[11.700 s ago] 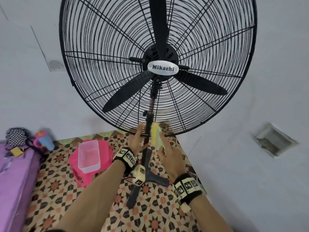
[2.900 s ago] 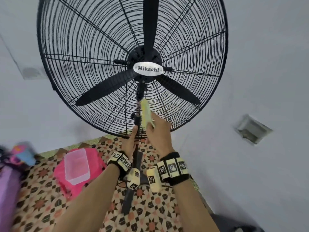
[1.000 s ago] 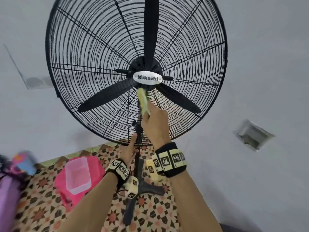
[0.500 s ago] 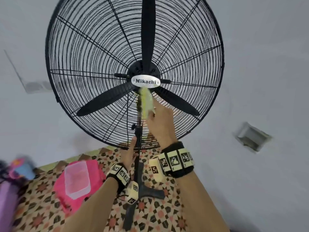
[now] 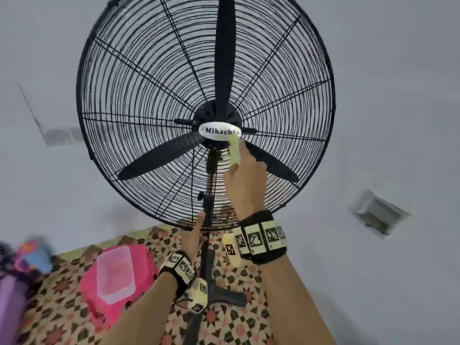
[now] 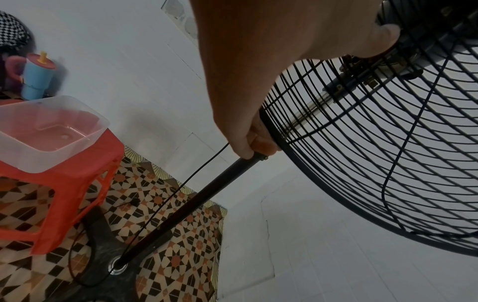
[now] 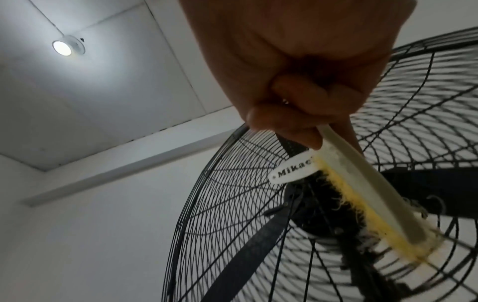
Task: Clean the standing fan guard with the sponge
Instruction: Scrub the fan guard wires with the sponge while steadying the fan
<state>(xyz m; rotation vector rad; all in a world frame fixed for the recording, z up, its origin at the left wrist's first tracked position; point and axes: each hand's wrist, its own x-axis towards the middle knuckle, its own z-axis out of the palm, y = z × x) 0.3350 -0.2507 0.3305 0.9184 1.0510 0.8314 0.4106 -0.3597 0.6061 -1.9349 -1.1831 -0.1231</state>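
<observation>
The black wire fan guard (image 5: 139, 95) fills the upper head view, with a white Mikachi badge (image 5: 219, 132) at its hub. My right hand (image 5: 239, 168) grips a yellow sponge (image 5: 234, 151) and holds it edge-on against the guard wires just below the badge's right end. In the right wrist view the sponge (image 7: 362, 196) lies along the wires under the curled fingers (image 7: 297, 114). My left hand (image 5: 195, 235) holds the fan pole (image 5: 207, 245) right under the guard's bottom rim. Its fingers (image 6: 253, 141) wrap the pole (image 6: 207, 190).
A clear plastic tub (image 5: 114, 272) holding water sits on a pink stool (image 5: 92, 295) at the lower left. The fan's black base (image 5: 224, 295) stands on a patterned floor. A blue cup (image 6: 36, 77) is by the wall. A wall vent (image 5: 378, 215) is at the right.
My right hand has carried the sponge up the guard from the bottom rim to the hub, and lately a little right beside the badge. My left hand has stayed on the pole.
</observation>
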